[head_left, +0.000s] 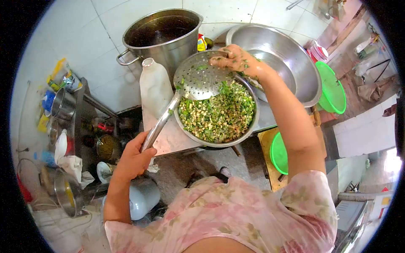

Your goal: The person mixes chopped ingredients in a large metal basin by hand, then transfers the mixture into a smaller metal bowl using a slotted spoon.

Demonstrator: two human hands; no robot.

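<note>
A steel bowl (185, 131) holds chopped green and pale vegetables (219, 116). Over its upper left part a perforated metal skimmer (200, 78) is held tilted, with green bits stuck on it. My left hand (137, 156) is wrapped round the skimmer's long handle. At the skimmer's far rim is my right hand (240, 62), flecked with green bits, its fingers bent over the metal edge and pressing on it. A second metal handle shows under my right wrist; what it belongs to is hidden.
A deep steel pot (168, 50) with dark contents stands behind, beside a white bottle (155, 84). A wide steel basin (297, 63) is at the back right, near green baskets (331, 88). Shelves (80, 122) with pans are on the left.
</note>
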